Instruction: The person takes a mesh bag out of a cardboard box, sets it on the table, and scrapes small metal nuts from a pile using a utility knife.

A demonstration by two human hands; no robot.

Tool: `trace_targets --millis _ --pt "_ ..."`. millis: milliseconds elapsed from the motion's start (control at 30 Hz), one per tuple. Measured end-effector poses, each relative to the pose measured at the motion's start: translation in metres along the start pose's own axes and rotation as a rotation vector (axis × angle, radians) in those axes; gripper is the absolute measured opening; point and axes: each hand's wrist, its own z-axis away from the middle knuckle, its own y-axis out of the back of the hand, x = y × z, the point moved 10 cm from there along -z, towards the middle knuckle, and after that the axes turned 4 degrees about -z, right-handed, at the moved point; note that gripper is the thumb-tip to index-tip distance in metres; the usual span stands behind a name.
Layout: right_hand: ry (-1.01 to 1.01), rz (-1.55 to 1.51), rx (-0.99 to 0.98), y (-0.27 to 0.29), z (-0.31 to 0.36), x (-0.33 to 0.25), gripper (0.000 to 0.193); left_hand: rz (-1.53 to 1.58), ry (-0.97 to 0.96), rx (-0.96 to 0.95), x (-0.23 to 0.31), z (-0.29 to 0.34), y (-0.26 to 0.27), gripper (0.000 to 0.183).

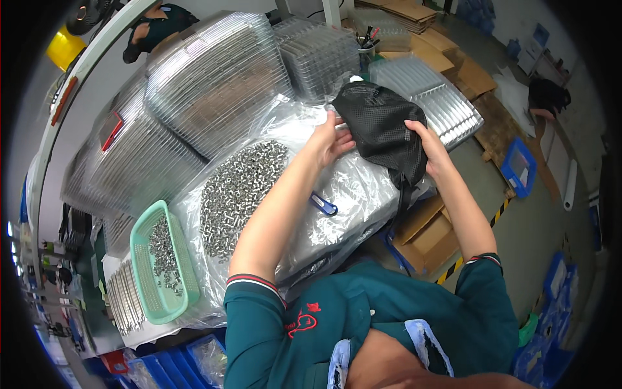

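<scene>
A black mesh drawstring bag (382,123) is held above the plastic-covered table, its cord hanging down at the near side. My right hand (429,148) grips its right edge, thumb on top and the other fingers hidden behind the fabric. At the bag's left edge is my left hand (332,139), thumb raised and fingers apart; whether it touches the fabric I cannot tell. Beneath my left forearm, a blue-handled cutter (323,204) lies on the clear plastic sheet (350,185). A large heap of small metal fittings (236,194) spreads to the left of that forearm.
A green plastic basket (183,272) with more metal pieces stands at the left. Tall stacks of clear plastic trays (220,78) line the back, with another tray stack (427,97) behind the bag. An open cardboard box (424,236) and a blue bin (518,167) are at the right.
</scene>
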Motion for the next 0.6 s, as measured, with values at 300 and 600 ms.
trace_targets --millis 300,600 --pt "-0.064 -0.281 -0.207 -0.034 0.006 0.012 0.037 0.446 -0.099 -0.165 -0.005 0.019 -0.023 0.039" --pt "-0.035 -0.154 -0.165 -0.024 0.0 0.018 0.047 0.513 -0.278 -0.216 0.01 0.023 -0.03 0.056"
